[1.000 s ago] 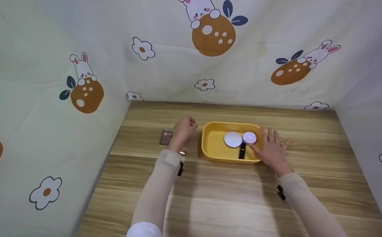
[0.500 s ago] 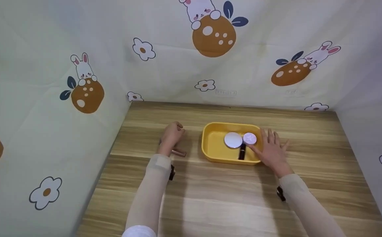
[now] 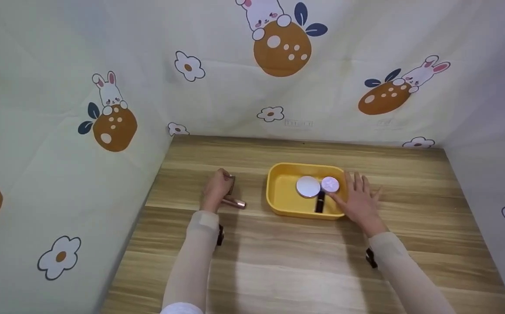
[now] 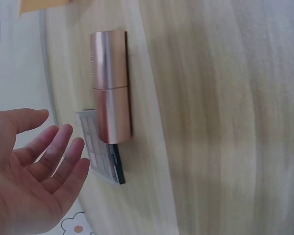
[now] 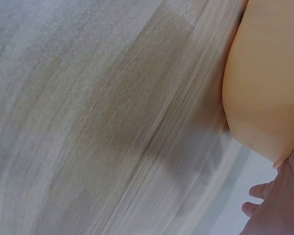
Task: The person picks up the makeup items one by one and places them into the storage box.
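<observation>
My left hand (image 3: pixel 217 189) hovers by an eyeshadow palette (image 4: pixel 96 147), its fingers relaxed and slightly bent. In the left wrist view a gap shows between those fingers and the palette; in the head view the hand covers most of it. A rose-gold lipstick tube (image 3: pixel 235 202) lies just beside the palette. On the right wall of a yellow bin (image 3: pixel 278 208) rests my right hand (image 3: pixel 360 201), fingers spread and thumb reaching over the rim. Inside the bin are a round white compact (image 3: pixel 308 186), a smaller pinkish round case (image 3: pixel 330 184) and a black lipstick tube (image 3: pixel 320 202).
A wood-grain tabletop (image 3: pixel 296 261) lies under everything. Cloth walls (image 3: pixel 226 91) printed with rabbits and flowers stand at the back and both sides.
My left hand has moved left and toward me, from beside the bin to over the palette. The rose-gold tube shows more fully now. The right hand and bin have stayed put.
</observation>
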A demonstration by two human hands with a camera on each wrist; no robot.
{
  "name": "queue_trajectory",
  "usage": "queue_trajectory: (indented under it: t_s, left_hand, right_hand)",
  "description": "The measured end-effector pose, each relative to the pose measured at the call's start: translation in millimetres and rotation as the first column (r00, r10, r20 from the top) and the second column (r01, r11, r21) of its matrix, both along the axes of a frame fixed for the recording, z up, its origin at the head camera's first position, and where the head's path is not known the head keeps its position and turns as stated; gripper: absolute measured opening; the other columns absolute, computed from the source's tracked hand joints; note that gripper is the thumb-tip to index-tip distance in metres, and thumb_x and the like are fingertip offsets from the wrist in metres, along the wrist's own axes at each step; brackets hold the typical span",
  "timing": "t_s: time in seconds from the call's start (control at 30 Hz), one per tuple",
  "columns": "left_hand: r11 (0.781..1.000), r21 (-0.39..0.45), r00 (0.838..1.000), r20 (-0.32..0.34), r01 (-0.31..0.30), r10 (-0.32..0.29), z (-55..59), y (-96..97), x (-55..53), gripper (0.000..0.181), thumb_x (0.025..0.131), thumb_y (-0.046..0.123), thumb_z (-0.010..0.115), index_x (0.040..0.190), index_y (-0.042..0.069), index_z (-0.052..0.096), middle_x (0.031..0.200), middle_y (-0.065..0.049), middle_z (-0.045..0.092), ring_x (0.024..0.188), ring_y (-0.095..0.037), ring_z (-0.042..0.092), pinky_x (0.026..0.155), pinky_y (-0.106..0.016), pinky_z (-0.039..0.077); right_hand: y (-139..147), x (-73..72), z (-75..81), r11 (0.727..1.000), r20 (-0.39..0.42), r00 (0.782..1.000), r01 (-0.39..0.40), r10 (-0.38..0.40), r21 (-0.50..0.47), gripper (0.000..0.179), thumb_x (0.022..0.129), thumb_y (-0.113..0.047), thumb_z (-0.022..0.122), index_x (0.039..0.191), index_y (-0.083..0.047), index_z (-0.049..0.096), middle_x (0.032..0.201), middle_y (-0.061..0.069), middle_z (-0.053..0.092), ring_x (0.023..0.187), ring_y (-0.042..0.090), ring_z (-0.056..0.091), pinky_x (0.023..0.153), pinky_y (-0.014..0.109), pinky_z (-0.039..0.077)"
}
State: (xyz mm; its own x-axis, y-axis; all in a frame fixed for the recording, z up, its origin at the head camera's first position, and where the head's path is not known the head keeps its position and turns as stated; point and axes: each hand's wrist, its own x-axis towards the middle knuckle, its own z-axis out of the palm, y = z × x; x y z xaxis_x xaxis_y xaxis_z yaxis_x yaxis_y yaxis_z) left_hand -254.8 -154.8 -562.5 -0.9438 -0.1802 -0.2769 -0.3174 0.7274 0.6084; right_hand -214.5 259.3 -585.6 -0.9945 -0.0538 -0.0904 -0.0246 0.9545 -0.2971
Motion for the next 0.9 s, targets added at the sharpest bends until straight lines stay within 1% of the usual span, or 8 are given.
queue_trajectory:
  t_s: [0.2, 0.27, 0.37, 0.43, 0.57, 0.73, 0.9]
  left_hand:
    - [0.999, -0.047, 1.000, -0.011, -0.014, 0.014, -5.0, -7.9, 4.3, 0.028, 0.100, 0.027, 0.058, 0.122, 0.010, 0.062, 0.116, -0.009, 0.068, 0.105, -0.025, 0.064, 0.086, -0.041, 0.053]
    - [0.998, -0.058, 1.000, -0.011, -0.023, 0.023, -5.9, -9.9, 5.9, 0.029, 0.099, 0.024, 0.059, 0.124, 0.010, 0.061, 0.118, -0.010, 0.067, 0.106, -0.027, 0.064, 0.087, -0.042, 0.053]
    - [0.996, -0.087, 0.999, -0.023, -0.025, 0.023, -7.6, -10.9, 6.7, 0.033, 0.098, 0.021, 0.060, 0.127, 0.007, 0.059, 0.123, -0.014, 0.062, 0.110, -0.029, 0.062, 0.090, -0.043, 0.053]
    - [0.993, -0.120, 0.999, -0.029, -0.018, 0.015, -9.4, -10.8, 7.5, 0.035, 0.097, 0.020, 0.060, 0.129, 0.006, 0.058, 0.125, -0.016, 0.059, 0.114, -0.031, 0.059, 0.094, -0.044, 0.051]
    - [0.986, -0.165, 0.999, -0.041, -0.016, 0.009, -12.0, -10.0, 8.5, 0.039, 0.096, 0.022, 0.063, 0.130, 0.003, 0.057, 0.129, -0.019, 0.054, 0.120, -0.035, 0.054, 0.101, -0.047, 0.047]
    - [0.987, -0.160, 0.999, -0.025, -0.028, 0.025, -15.8, -9.9, 10.6, 0.047, 0.095, 0.025, 0.066, 0.134, 0.002, 0.053, 0.135, -0.022, 0.049, 0.125, -0.039, 0.050, 0.105, -0.051, 0.044]
    - [0.991, -0.119, 0.998, 0.000, -0.063, 0.063, -20.1, -9.9, 10.6, 0.045, 0.093, 0.022, 0.069, 0.131, 0.005, 0.055, 0.134, -0.020, 0.049, 0.126, -0.038, 0.049, 0.107, -0.050, 0.042]
  right_hand:
    - [0, -0.9, -0.1, 1.000, -0.009, 1.000, 0.003, -0.003, 0.011, 0.095, 0.093, -0.072, 0.043, 0.161, -0.014, 0.010, 0.163, 0.029, 0.014, 0.150, 0.052, 0.010, 0.107, 0.083, -0.006]
    - [1, -0.7, 0.0, 1.000, -0.010, 1.000, 0.002, -0.002, 0.013, 0.095, 0.093, -0.072, 0.043, 0.161, -0.015, 0.010, 0.163, 0.029, 0.014, 0.150, 0.051, 0.010, 0.108, 0.083, -0.005]
    - [1, 0.0, -0.1, 1.000, -0.011, 1.000, -0.001, 0.001, 0.010, 0.095, 0.093, -0.071, 0.043, 0.161, -0.014, 0.010, 0.163, 0.029, 0.014, 0.150, 0.052, 0.010, 0.108, 0.083, -0.005]
    - [0, 0.7, -0.1, 1.000, -0.010, 1.000, -0.002, 0.003, 0.010, 0.095, 0.093, -0.071, 0.043, 0.161, -0.014, 0.009, 0.163, 0.029, 0.013, 0.150, 0.053, 0.010, 0.107, 0.083, -0.006]
    - [0, 0.9, -0.1, 1.000, -0.009, 1.000, -0.004, 0.004, 0.001, 0.095, 0.093, -0.071, 0.043, 0.161, -0.014, 0.009, 0.163, 0.030, 0.012, 0.149, 0.054, 0.010, 0.107, 0.083, -0.007]
    - [0, 0.9, -0.6, 1.000, 0.000, 1.000, -0.001, 0.001, -0.004, 0.095, 0.094, -0.071, 0.043, 0.161, -0.014, 0.008, 0.163, 0.030, 0.011, 0.149, 0.054, 0.008, 0.107, 0.083, -0.008]
    - [0, 0.0, -2.0, 1.000, -0.006, 1.000, 0.000, 0.000, 0.002, 0.095, 0.093, -0.072, 0.042, 0.161, -0.015, 0.008, 0.163, 0.029, 0.012, 0.150, 0.053, 0.009, 0.107, 0.083, -0.008]
